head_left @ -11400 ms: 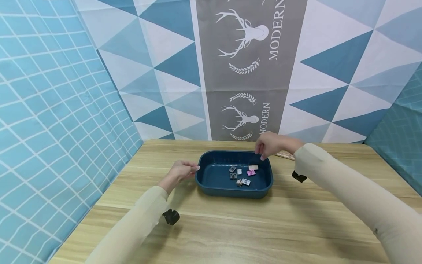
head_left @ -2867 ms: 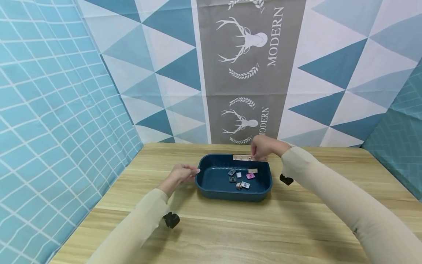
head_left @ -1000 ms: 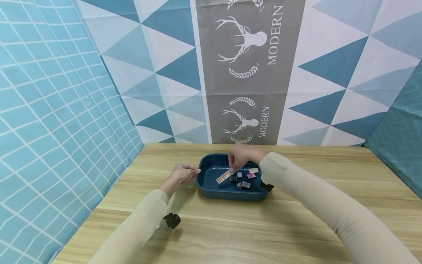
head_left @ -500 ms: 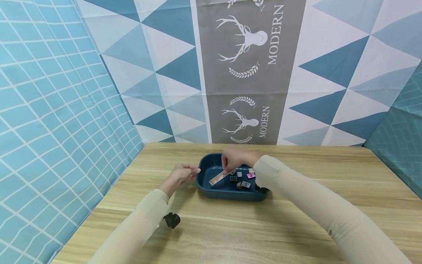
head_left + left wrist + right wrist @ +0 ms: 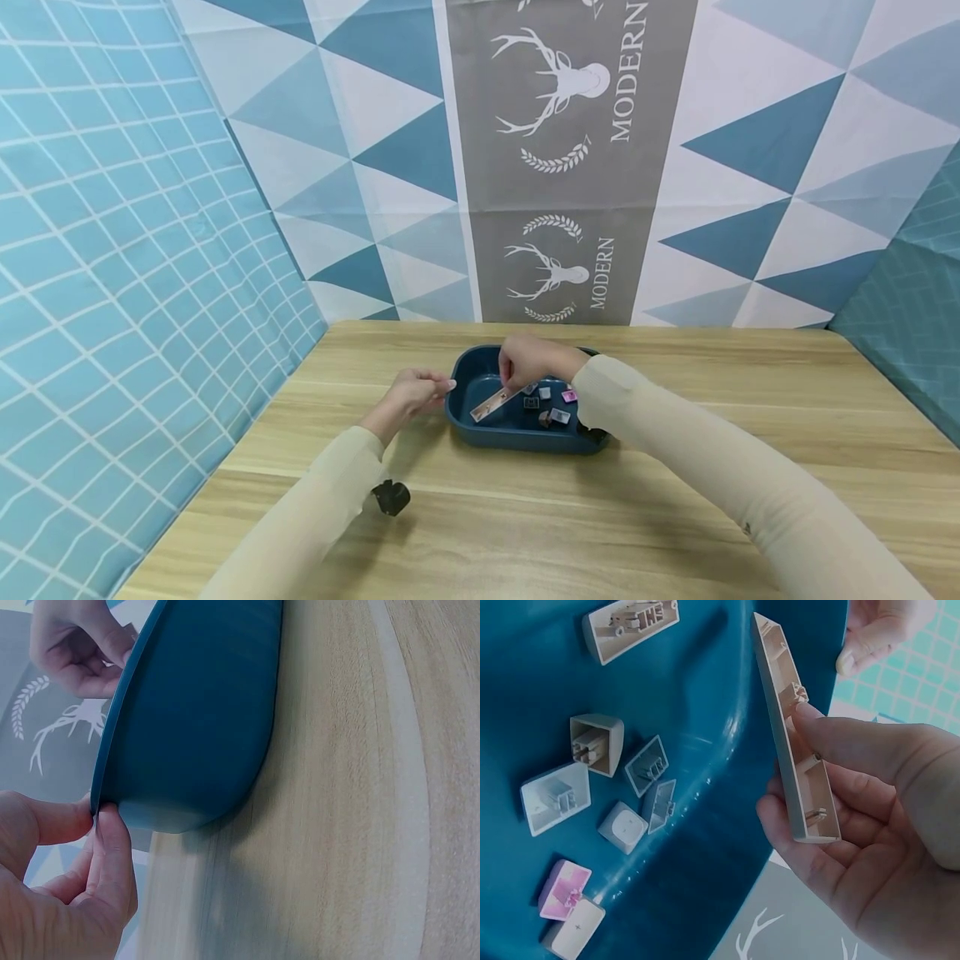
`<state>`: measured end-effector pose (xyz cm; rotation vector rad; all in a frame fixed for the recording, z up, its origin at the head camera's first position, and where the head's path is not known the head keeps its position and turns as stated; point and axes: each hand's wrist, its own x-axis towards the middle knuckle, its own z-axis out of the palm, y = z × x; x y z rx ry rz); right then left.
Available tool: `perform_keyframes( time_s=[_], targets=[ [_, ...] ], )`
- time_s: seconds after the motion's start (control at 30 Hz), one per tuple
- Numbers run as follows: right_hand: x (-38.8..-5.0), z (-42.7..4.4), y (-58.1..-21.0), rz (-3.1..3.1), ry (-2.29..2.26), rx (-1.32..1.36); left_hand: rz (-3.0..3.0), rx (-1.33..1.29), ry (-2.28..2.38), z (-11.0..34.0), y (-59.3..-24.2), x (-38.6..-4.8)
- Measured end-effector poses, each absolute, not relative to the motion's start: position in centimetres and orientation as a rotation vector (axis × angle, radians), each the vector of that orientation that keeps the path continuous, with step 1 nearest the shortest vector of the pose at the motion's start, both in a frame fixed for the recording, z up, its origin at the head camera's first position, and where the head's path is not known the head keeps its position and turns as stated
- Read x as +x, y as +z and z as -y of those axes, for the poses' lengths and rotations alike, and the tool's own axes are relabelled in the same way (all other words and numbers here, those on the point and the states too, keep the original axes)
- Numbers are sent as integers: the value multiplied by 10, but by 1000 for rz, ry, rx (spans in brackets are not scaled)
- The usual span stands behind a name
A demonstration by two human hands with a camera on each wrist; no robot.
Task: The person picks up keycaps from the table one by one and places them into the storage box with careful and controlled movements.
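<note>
My right hand (image 5: 527,363) pinches a long beige spacebar keycap (image 5: 491,405) over the left part of a dark blue basin (image 5: 525,439). In the right wrist view the spacebar keycap (image 5: 781,682) shows its hollow underside with stems, held between thumb and fingers. My left hand (image 5: 412,392) pinches the basin's left rim between thumb and fingers, as the left wrist view also shows. Several small keycaps lie loose in the basin: a pink keycap (image 5: 564,891), a white keycap (image 5: 577,930), a brownish keycap (image 5: 596,746), a pale grey keycap (image 5: 555,799) and others.
The basin stands on a light wood-grain table (image 5: 480,525), near its back edge. Behind rises a patterned cloth backdrop (image 5: 397,125); a blue grid cloth (image 5: 135,250) hangs at the left. A black wrist camera (image 5: 392,497) sits under the left sleeve.
Earlier the spacebar keycap lay right of the basin; my right hand took it, held it over the back right rim, then moved it left. My left hand stays on the rim.
</note>
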<state>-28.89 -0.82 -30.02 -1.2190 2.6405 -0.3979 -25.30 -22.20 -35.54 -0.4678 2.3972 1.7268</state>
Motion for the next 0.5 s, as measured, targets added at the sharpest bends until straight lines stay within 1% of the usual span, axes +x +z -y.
perform_keyframes(
  time_s=[0.27,0.5],
  targets=[
    [-288,10,-306,-2627,-408,-1218,-2382,-460,1743,222,-354,-251],
    [-291,5,-304,-2651,-415,-1134,-2397,-465,1722,223,-353,-253]
  ],
)
